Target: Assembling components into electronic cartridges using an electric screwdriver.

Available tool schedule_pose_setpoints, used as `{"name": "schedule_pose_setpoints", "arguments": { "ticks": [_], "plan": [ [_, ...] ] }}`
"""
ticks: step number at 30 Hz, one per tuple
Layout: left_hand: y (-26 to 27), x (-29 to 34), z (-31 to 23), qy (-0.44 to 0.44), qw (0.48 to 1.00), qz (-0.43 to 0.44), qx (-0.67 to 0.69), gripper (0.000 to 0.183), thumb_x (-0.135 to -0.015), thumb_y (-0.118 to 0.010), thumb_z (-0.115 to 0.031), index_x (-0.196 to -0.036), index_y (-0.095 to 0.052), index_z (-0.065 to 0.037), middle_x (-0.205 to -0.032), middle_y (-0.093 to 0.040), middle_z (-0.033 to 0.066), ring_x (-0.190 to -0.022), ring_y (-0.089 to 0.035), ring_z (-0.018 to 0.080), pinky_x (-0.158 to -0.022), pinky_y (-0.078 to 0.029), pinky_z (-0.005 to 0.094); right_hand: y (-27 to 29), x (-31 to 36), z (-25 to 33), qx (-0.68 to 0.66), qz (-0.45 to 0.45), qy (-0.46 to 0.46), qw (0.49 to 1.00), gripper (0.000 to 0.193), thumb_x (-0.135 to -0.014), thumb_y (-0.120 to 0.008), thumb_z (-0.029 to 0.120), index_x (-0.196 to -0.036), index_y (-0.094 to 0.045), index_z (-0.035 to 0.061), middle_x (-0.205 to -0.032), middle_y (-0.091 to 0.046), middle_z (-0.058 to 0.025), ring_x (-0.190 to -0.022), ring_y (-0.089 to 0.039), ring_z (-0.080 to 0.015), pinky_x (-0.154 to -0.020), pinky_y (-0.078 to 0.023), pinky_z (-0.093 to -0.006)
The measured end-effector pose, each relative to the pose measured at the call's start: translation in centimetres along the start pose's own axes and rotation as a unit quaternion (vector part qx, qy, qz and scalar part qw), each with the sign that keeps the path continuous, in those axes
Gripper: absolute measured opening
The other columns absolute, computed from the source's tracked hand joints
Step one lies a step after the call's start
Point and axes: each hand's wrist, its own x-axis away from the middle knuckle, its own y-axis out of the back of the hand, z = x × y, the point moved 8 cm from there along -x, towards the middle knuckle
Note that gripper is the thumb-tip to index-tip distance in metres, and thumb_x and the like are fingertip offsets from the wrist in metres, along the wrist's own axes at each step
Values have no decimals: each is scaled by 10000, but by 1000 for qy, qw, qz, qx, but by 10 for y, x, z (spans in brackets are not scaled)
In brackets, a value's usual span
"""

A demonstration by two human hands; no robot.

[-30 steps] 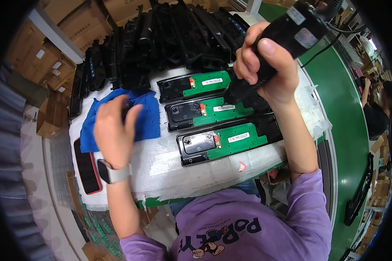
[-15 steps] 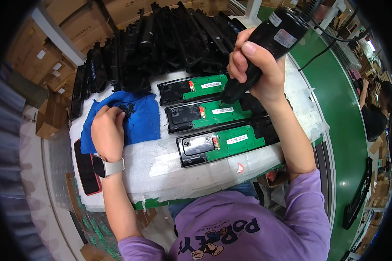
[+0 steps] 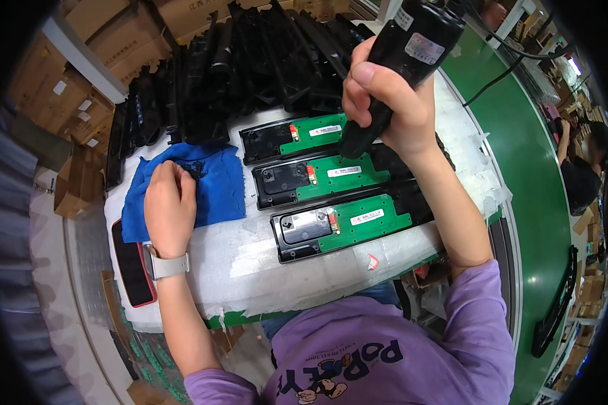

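Three housings (image 3: 277, 183) each contain a circuit board (image 3: 338, 187); my right fingers (image 3: 355, 94) encircle a power driver (image 3: 395, 50); whether my left fingers (image 3: 161, 177) pinch parts (image 3: 197, 167) on blue cloth (image 3: 219, 196), I cannot tell

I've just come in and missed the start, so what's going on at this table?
A person holds a black handheld tool in the right hand, its tip down by the green board in the middle one of three black housings; whether it touches is unclear. The left hand is at a small pile of dark bits on a blue cloth; I can't tell if it holds any. Long black parts are heaped along the far side.
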Motion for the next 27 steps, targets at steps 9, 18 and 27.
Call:
{"name": "schedule_pose_setpoints", "arguments": {
  "ticks": [9,18,27],
  "plan": [
    [-36,12,-3,120,920,138,347,81,-801,-578,-50,-746,-553,4,-655,-548,-28,-560,-490,32,-496,-380,166,-18,0,0,43,42,-29,998,189,-706,-607,158,-697,-491,10,-514,-474,-47,-386,-447,-117,-375,-334,-226],
    [-58,36,-52,203,764,273,549,86,-874,-513,-86,-852,-559,-17,-687,-558,-1,-518,-436,27,-458,-334,161,-10,18,14,-22,30,4,999,253,-760,-564,210,-869,-456,9,-530,-410,-23,-396,-403,-116,-399,-343,-253],
    [-63,54,-88,210,660,310,651,124,-872,-554,-113,-903,-575,6,-740,-601,46,-579,-528,74,-518,-426,188,-20,29,53,-298,136,110,938,368,-853,-475,369,-1021,-445,43,-656,-460,-9,-489,-446,-109,-601,-416,-302]
  ]
}}
